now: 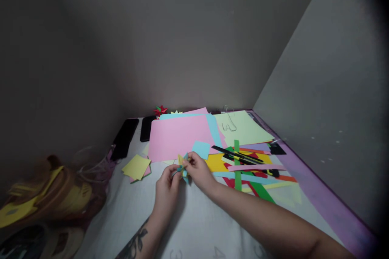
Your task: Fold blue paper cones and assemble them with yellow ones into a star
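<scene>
Between my two hands is a small folded paper piece in yellow and light blue, with several points sticking out. My left hand pinches it from the left, thumb and fingers closed at its edge. From the right, my right hand grips its upper side with bent fingers. Part of the piece is hidden behind the fingertips. Just beyond my right hand lies a light blue paper square. Left of my hands is a small stack of square sheets, yellow on top with pink and green beneath.
Large pink sheets and a pale green sheet cover the back. Coloured strips and black tools pile up at right. A red-green paper star and dark phone-like objects sit behind. A brown-yellow bag stands left.
</scene>
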`<control>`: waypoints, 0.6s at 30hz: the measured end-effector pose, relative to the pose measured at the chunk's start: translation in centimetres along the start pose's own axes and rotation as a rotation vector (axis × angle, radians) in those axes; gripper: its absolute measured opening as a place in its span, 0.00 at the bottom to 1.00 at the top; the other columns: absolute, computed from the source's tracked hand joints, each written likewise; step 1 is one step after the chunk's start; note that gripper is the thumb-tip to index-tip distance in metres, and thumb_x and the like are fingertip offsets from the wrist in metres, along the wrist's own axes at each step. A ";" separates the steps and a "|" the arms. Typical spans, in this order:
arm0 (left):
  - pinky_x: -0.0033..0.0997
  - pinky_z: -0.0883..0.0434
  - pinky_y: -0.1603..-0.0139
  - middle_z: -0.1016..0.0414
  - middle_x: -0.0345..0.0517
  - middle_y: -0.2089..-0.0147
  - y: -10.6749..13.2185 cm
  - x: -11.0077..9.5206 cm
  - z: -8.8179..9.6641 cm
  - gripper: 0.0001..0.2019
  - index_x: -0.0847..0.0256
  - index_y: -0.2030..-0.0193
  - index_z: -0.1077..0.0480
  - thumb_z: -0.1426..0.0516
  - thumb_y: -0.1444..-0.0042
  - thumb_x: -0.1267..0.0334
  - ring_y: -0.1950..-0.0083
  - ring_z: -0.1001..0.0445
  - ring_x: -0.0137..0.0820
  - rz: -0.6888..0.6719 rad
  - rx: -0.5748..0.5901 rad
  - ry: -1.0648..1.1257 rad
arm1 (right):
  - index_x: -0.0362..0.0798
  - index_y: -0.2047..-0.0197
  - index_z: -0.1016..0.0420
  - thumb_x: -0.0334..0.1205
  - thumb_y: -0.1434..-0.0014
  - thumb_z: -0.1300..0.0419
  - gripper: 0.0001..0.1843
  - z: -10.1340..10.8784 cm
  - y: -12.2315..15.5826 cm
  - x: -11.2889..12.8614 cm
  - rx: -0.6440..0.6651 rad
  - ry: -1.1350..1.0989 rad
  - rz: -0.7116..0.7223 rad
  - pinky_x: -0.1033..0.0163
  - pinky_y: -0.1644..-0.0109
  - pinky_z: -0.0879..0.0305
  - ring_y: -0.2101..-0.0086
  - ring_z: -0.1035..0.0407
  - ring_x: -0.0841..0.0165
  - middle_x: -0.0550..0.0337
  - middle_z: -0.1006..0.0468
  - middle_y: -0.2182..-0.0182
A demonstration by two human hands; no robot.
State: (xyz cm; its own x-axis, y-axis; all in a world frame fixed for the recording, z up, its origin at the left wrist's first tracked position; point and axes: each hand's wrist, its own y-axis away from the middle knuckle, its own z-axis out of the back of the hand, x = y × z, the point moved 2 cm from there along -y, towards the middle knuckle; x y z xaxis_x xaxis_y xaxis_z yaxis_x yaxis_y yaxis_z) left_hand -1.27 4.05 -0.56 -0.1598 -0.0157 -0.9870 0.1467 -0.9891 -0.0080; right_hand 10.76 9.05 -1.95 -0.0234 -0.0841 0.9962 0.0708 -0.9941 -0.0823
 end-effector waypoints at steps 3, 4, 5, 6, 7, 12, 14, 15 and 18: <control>0.32 0.31 0.57 0.24 0.48 0.59 0.0 -0.2 0.1 0.09 0.61 0.58 0.31 0.45 0.44 0.62 0.58 0.26 0.35 -0.039 -0.019 -0.033 | 0.50 0.71 0.39 0.45 0.47 0.43 0.10 0.0 0.0 -0.1 -0.011 0.003 0.011 0.68 0.74 0.43 0.77 0.42 0.72 0.68 0.40 0.78; 0.32 0.32 0.56 0.24 0.48 0.58 0.1 -0.3 0.1 0.09 0.61 0.58 0.30 0.45 0.45 0.62 0.57 0.26 0.35 -0.051 -0.021 -0.037 | 0.50 0.71 0.39 0.45 0.47 0.43 0.10 0.0 0.0 0.0 -0.014 0.002 0.013 0.68 0.74 0.43 0.77 0.42 0.72 0.68 0.40 0.78; 0.32 0.32 0.55 0.24 0.49 0.57 0.1 -0.2 0.1 0.09 0.61 0.57 0.31 0.45 0.45 0.62 0.57 0.26 0.35 -0.056 -0.019 -0.032 | 0.50 0.71 0.39 0.45 0.47 0.43 0.10 0.0 0.0 0.0 -0.014 0.000 0.014 0.68 0.74 0.43 0.77 0.42 0.73 0.68 0.40 0.78; 0.32 0.32 0.55 0.24 0.49 0.57 0.1 -0.2 0.0 0.10 0.60 0.56 0.32 0.45 0.45 0.62 0.57 0.26 0.35 -0.050 -0.019 -0.013 | 0.50 0.71 0.39 0.45 0.47 0.43 0.10 0.0 0.0 0.0 -0.010 -0.005 0.012 0.68 0.74 0.43 0.77 0.42 0.73 0.68 0.40 0.78; 0.32 0.32 0.56 0.23 0.49 0.57 0.2 0.0 0.0 0.12 0.60 0.54 0.34 0.45 0.45 0.62 0.58 0.26 0.34 -0.034 -0.021 0.018 | 0.50 0.71 0.39 0.45 0.47 0.43 0.10 0.0 0.0 0.0 -0.003 -0.011 0.011 0.68 0.74 0.43 0.77 0.42 0.73 0.68 0.40 0.78; 0.27 0.32 0.64 0.24 0.42 0.66 0.1 0.4 -0.2 0.11 0.59 0.56 0.38 0.43 0.45 0.61 0.68 0.27 0.30 0.034 -0.061 0.095 | 0.50 0.70 0.39 0.46 0.47 0.44 0.10 0.0 0.1 0.1 0.015 -0.026 -0.004 0.67 0.73 0.43 0.77 0.41 0.72 0.68 0.41 0.78; 0.27 0.32 0.64 0.25 0.43 0.67 0.0 0.3 -0.2 0.09 0.60 0.60 0.35 0.43 0.47 0.61 0.67 0.27 0.30 0.022 -0.065 0.071 | 0.50 0.71 0.39 0.45 0.47 0.43 0.10 0.0 0.1 0.1 0.007 -0.012 -0.004 0.67 0.73 0.43 0.77 0.42 0.72 0.68 0.41 0.78; 0.27 0.32 0.63 0.25 0.43 0.66 -0.1 0.3 -0.2 0.09 0.61 0.62 0.33 0.42 0.47 0.61 0.66 0.27 0.31 0.021 -0.066 0.067 | 0.50 0.71 0.39 0.45 0.47 0.43 0.10 0.0 0.1 0.1 0.001 -0.009 -0.001 0.68 0.73 0.43 0.77 0.42 0.72 0.68 0.41 0.78; 0.29 0.31 0.62 0.24 0.45 0.65 0.0 0.0 -0.3 0.08 0.62 0.62 0.30 0.43 0.48 0.61 0.64 0.26 0.32 0.027 -0.063 0.055 | 0.49 0.71 0.39 0.45 0.47 0.43 0.10 0.1 0.1 0.3 -0.012 -0.014 0.014 0.68 0.74 0.43 0.78 0.42 0.73 0.69 0.41 0.78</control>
State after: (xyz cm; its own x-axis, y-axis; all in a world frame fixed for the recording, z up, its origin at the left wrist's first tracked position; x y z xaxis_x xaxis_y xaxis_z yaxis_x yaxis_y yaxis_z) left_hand -1.02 4.12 -0.57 -0.1010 -0.0328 -0.9943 0.2121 -0.9772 0.0107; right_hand 10.86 8.97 -1.70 -0.0085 -0.0969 0.9953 0.0586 -0.9936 -0.0962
